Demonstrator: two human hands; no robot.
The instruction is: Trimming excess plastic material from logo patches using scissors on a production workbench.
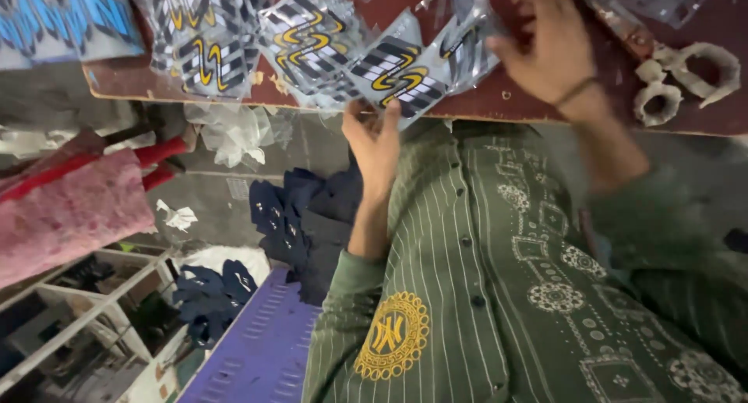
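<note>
The left hand, in the middle of the frame, was pinching the lower edge of a clear-wrapped patch striped black and white with a yellow squiggle. This patch hung partly over the near edge of the dark red desk. The right hand, upper right of centre, lay with its fingers spread and bent over a second clear packet. It was blurred, so I cannot tell whether it gripped that packet or only pressed on it.

Judging by this, the step in hand was lifting one patch out of the loose heap of similar patches fanned across the upper middle of the frame. Any further move would call for a firmer hold on the slippery wrapper. The neighbouring packets would also need holding down, since they overlapped the one being held.

A pair of scissors with pale wrapped handles lay at the upper right, near the right hand but apart from it. Blue patterned pieces sat in the upper left corner.

Below the desk edge were crumpled clear plastic, dark navy fabric pieces, a purple crate and a pink cloth at the left. The person's green striped shirt filled the lower right.

The heap was cut off by the top of the frame, so its extent stayed unknown. The scissor blades were partly hidden, and glare on the wrappers blurred the patterns.
</note>
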